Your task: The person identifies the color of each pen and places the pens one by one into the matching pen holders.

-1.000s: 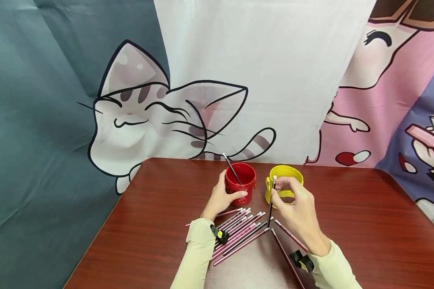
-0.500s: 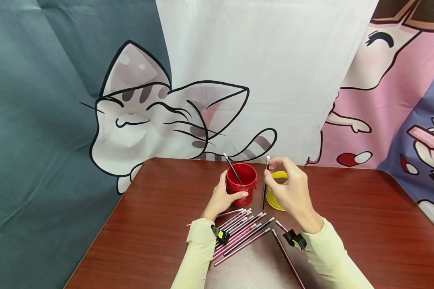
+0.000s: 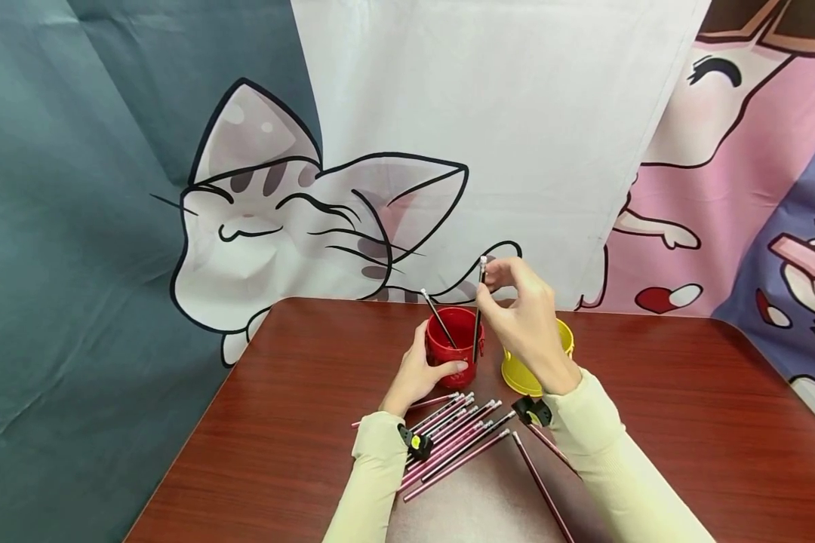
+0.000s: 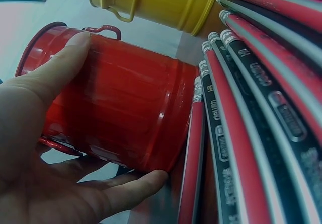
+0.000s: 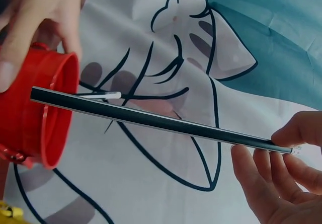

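My left hand [image 3: 410, 377] holds the small red bucket [image 3: 441, 353] from the left, thumb across its front and the other fingers round its far side. One black pencil [image 3: 438, 317] leans inside, its white eraser end above the rim. With thumb and fingertips, my right hand [image 3: 524, 320] pinches a second black pencil [image 5: 151, 119] near its eraser end. That pencil hangs nearly upright, and its lower end overlaps the bucket's right wall and rim in the head and right wrist views. Pink and black pencils [image 4: 271, 98] lie beside the bucket's base in the left wrist view.
A yellow bucket [image 3: 516, 373] stands right of the red one, partly behind my right hand. Several pencils [image 3: 457, 465] lie fanned on the brown table [image 3: 278, 407]. Two more [image 3: 543, 488] lie apart under my right forearm. A printed cat curtain [image 3: 394, 75] hangs behind the table.
My right hand has lifted the black pencil from just above the pile and carried it up and left, past the yellow bucket to the red one. My left hand has stayed on the red bucket.
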Available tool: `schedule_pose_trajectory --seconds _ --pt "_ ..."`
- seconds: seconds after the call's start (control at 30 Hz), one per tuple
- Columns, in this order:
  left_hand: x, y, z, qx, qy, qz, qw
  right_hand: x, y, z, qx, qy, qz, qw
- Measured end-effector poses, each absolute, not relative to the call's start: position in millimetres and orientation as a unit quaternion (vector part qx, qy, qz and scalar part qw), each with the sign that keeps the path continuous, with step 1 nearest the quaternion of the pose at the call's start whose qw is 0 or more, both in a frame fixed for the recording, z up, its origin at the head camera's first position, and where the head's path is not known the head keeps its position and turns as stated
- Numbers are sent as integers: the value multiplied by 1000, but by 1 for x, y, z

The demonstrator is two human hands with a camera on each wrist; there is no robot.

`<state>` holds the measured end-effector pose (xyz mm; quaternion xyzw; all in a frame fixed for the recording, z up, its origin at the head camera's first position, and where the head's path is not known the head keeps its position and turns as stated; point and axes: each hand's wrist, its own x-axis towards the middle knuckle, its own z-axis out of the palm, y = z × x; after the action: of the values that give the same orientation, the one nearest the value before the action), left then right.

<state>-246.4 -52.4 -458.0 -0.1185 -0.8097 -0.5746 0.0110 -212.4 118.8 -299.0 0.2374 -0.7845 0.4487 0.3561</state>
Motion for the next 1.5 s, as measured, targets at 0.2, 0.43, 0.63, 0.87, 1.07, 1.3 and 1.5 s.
schedule_pose_trajectory --seconds 0.2,0.43,0.63,0.87,1.07,1.3,1.5 --pt "-248 -52 -458 -121 -815 -567 12 -220 109 -289 236 -785 437 369" --pt "-236 -51 -437 -133 -803 -581 0 -227 102 -286 244 -777 444 374" --pt "-227 -52 -422 -133 -803 -581 -6 -233 99 -290 244 -779 440 373" --pt "-226 -53 -421 -131 -801 -584 -6 -236 98 -301 244 -782 444 363" --pt "-227 -53 -424 -136 -797 -588 -4 -236 98 -312 249 -790 442 344" --pt "-241 -53 -448 -123 -809 -575 4 -233 98 -330 245 -808 439 308" --pt "-248 -53 -458 -124 -822 -555 17 -235 98 -346 239 -824 427 287"
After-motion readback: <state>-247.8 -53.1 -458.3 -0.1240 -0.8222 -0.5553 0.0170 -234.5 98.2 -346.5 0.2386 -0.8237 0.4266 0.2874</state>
